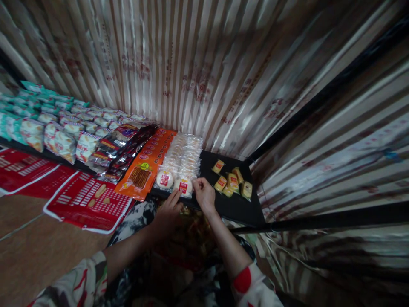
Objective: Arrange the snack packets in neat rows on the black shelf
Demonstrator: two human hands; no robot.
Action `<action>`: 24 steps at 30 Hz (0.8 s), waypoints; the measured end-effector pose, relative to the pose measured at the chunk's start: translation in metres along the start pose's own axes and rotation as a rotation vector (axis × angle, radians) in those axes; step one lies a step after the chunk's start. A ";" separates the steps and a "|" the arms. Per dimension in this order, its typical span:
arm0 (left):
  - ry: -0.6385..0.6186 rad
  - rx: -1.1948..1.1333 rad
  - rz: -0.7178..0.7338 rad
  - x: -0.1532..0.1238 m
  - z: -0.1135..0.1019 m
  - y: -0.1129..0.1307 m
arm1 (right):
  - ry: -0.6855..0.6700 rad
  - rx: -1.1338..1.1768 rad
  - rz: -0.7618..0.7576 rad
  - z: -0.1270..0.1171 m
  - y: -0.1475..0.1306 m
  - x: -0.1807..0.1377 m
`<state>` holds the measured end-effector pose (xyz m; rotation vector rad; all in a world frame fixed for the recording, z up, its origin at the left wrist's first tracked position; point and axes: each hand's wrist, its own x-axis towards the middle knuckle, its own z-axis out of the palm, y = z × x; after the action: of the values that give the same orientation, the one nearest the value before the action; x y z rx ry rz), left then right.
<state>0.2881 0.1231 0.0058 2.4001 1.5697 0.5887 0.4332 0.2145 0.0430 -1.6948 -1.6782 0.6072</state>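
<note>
On a black shelf (236, 204) lie two rows of round white cakes in clear wrappers with red labels (182, 162). My right hand (203, 192) is closed in a pinch on the edge of the nearest wrapped cake (184, 186) at the row's front end. My left hand (169, 209) sits just below that cake, fingers stretched toward it and touching its front edge. To the right, a small heap of yellow wrapped snacks (232, 182) rests on the shelf.
Left of the cakes lie orange snack packs (150, 164), dark red packs (123, 149) and many white and teal bags (54, 128). Red printed bags (86, 198) hang off the shelf front. Striped metallic sheeting (198, 64) walls in the back and right.
</note>
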 end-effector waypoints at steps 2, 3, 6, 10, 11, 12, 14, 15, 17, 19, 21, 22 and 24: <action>0.001 0.003 0.008 0.005 0.001 -0.002 | -0.016 0.004 0.012 0.001 0.001 0.004; 0.004 0.000 0.012 0.006 0.001 -0.003 | -0.026 0.008 0.017 0.001 0.002 0.004; 0.037 -0.027 0.024 0.006 0.000 -0.006 | 0.039 -0.008 -0.020 0.001 0.004 -0.004; 0.109 -0.067 0.074 -0.006 -0.002 -0.010 | 0.047 -0.139 -0.311 0.002 0.008 -0.028; 0.123 -0.072 0.087 -0.011 0.000 -0.011 | -0.002 -0.165 -0.385 0.003 0.009 -0.032; 0.133 -0.075 0.100 -0.016 0.002 -0.011 | -0.043 -0.185 -0.436 0.005 0.010 -0.035; 0.146 -0.072 0.120 -0.026 0.008 -0.011 | -0.089 -0.214 -0.468 0.010 0.012 -0.037; 0.149 -0.068 0.125 -0.031 0.011 -0.010 | -0.096 -0.223 -0.464 0.012 0.013 -0.036; 0.159 -0.064 0.122 -0.036 0.016 -0.008 | -0.102 -0.229 -0.459 0.015 0.015 -0.034; 0.188 -0.065 0.096 -0.037 0.017 -0.007 | -0.084 -0.223 -0.462 0.013 0.015 -0.033; 0.238 -0.067 0.031 -0.034 0.015 -0.004 | -0.029 -0.218 -0.458 0.009 0.015 -0.034; 0.268 -0.065 -0.015 -0.031 0.013 -0.003 | 0.007 -0.216 -0.454 0.008 0.015 -0.034; 0.343 -0.053 -0.116 -0.024 0.009 -0.001 | 0.074 -0.203 -0.444 0.006 0.016 -0.035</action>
<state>0.2827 0.1025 -0.0077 2.2392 1.7822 1.0472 0.4378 0.1817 0.0228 -1.3844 -2.0299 0.1668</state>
